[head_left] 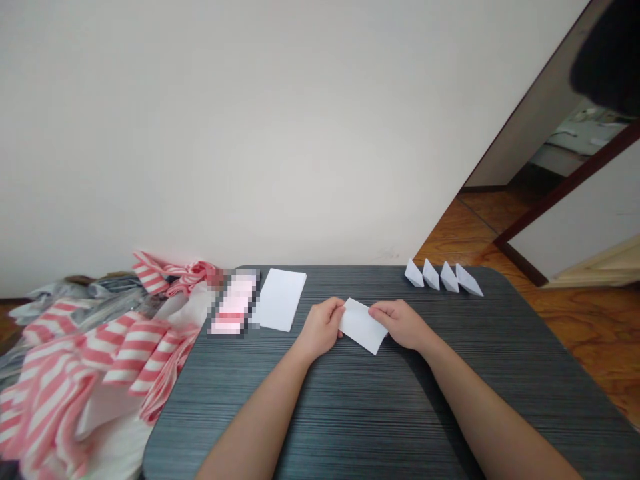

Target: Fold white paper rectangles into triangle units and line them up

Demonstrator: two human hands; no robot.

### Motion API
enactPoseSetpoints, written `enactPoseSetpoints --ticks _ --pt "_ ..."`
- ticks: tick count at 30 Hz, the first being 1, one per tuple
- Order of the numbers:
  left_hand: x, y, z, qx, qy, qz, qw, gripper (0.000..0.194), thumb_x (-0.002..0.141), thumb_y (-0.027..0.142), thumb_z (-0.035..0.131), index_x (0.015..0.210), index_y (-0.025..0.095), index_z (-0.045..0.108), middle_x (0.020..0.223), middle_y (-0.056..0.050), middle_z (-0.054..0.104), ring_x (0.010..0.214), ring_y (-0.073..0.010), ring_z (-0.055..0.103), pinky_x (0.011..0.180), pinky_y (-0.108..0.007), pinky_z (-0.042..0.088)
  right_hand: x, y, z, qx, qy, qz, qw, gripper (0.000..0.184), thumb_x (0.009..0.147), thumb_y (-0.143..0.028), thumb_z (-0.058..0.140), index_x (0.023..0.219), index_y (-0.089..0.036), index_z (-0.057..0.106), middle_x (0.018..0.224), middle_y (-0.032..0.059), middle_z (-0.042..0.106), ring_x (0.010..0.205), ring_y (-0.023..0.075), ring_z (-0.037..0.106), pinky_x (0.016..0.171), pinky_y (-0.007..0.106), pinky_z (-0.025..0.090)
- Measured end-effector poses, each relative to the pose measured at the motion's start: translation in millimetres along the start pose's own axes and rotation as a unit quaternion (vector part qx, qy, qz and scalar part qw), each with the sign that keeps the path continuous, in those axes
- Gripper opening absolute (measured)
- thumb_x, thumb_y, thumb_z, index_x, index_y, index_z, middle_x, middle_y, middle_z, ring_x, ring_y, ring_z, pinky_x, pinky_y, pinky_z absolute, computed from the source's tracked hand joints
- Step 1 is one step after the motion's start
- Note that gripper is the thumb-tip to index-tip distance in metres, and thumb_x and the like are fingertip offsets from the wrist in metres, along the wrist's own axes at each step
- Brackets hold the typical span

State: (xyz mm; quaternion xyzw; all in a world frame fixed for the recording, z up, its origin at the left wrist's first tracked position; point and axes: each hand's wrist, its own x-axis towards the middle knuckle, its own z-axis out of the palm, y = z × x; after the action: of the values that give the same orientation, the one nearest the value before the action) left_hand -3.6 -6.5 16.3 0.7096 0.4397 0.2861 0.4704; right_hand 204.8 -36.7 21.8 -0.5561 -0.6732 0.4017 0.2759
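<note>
A white sheet of paper (364,327), looking folded into a small rectangle, is held tilted just above the dark table. My left hand (324,327) pinches its left end between thumb and fingers. At its right end, my right hand (400,323) grips the paper with the thumb on top. The fingers beneath the sheet are mostly hidden. Left of my hands lies a stack of white paper (283,300). Several folded paper boats (431,275) stand in a row near the far right edge.
A pixelated pink-and-white object (234,303) lies beside the stack. The dark wood-grain table (345,420) has rounded corners and meets a pale wall (300,133). Red-and-white striped cloth (115,347) is heaped on the left. Wooden floor (590,333) shows on the right.
</note>
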Motion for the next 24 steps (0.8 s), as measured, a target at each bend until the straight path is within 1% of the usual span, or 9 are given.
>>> enactPoseSetpoints --ticks 3,7,12,14,18,22,24 --pt "0.1 0.2 -0.2 0.001 0.009 0.000 1.000 0.029 0.087 0.035 0.037 0.086 0.016 0.059 0.052 0.002 0.054 0.046 -0.0108 0.050 0.051 -0.022 0.037 -0.8 -0.2 0.7 0.023 -0.004 0.010 1.000 0.036 0.087 -0.038 0.041 0.065 -0.016 0.058 0.053 -0.0015 0.053 0.049 0.0118 0.048 0.047 0.022 0.036" --pt "0.3 1.2 -1.2 0.005 0.020 -0.003 1.000 0.029 0.088 0.035 0.036 0.088 0.017 0.059 0.051 0.002 0.054 0.046 -0.0109 0.050 0.051 -0.022 0.038 -2.8 -0.6 -2.1 0.031 -0.022 0.019 0.999 0.034 0.087 -0.038 0.040 0.069 -0.017 0.060 0.051 -0.0021 0.053 0.045 0.0114 0.049 0.046 0.022 0.037" --pt "0.2 1.9 -1.1 0.008 0.023 0.002 1.000 0.029 0.088 0.036 0.036 0.088 0.017 0.058 0.051 0.002 0.052 0.046 -0.0110 0.051 0.050 -0.022 0.037 -3.9 -2.7 -5.1 -0.011 0.012 0.006 1.000 0.034 0.088 -0.035 0.041 0.063 -0.017 0.056 0.045 -0.0037 0.049 0.043 0.0107 0.046 0.045 0.022 0.033" --pt "0.4 1.3 -1.4 0.007 0.034 -0.001 0.999 0.029 0.088 0.037 0.036 0.088 0.017 0.057 0.051 0.002 0.052 0.046 -0.0111 0.051 0.050 -0.021 0.037 -3.7 -3.1 -4.5 0.004 0.006 0.005 1.000 0.034 0.088 -0.035 0.040 0.063 -0.017 0.055 0.048 -0.0030 0.053 0.043 0.0106 0.046 0.045 0.022 0.033" --pt "1.4 -1.0 -2.1 0.010 0.064 -0.012 0.998 0.029 0.088 0.038 0.036 0.087 0.017 0.057 0.052 0.002 0.052 0.046 -0.0112 0.050 0.048 -0.022 0.035 -3.2 -1.9 -3.0 0.047 -0.032 0.031 0.998 0.032 0.089 -0.035 0.039 0.071 -0.017 0.058 0.056 -0.0003 0.064 0.043 0.0115 0.051 0.044 0.022 0.035" --pt "2.2 -2.4 -2.9 0.015 0.073 -0.010 0.997 0.029 0.088 0.038 0.037 0.087 0.018 0.057 0.053 0.002 0.052 0.047 -0.0113 0.051 0.049 -0.022 0.035 -3.1 -1.4 -2.6 0.049 -0.017 0.026 0.998 0.032 0.089 -0.035 0.039 0.070 -0.017 0.058 0.055 0.0002 0.065 0.046 0.0124 0.056 0.047 0.022 0.038" --pt "2.4 -2.5 -3.5 0.014 0.077 -0.012 0.997 0.029 0.087 0.038 0.037 0.087 0.018 0.057 0.053 0.002 0.052 0.047 -0.0113 0.051 0.049 -0.022 0.036 -3.3 -1.6 -2.4 0.060 -0.020 0.022 0.998 0.032 0.089 -0.034 0.039 0.071 -0.017 0.059 0.057 0.0004 0.066 0.047 0.0123 0.056 0.047 0.022 0.037"
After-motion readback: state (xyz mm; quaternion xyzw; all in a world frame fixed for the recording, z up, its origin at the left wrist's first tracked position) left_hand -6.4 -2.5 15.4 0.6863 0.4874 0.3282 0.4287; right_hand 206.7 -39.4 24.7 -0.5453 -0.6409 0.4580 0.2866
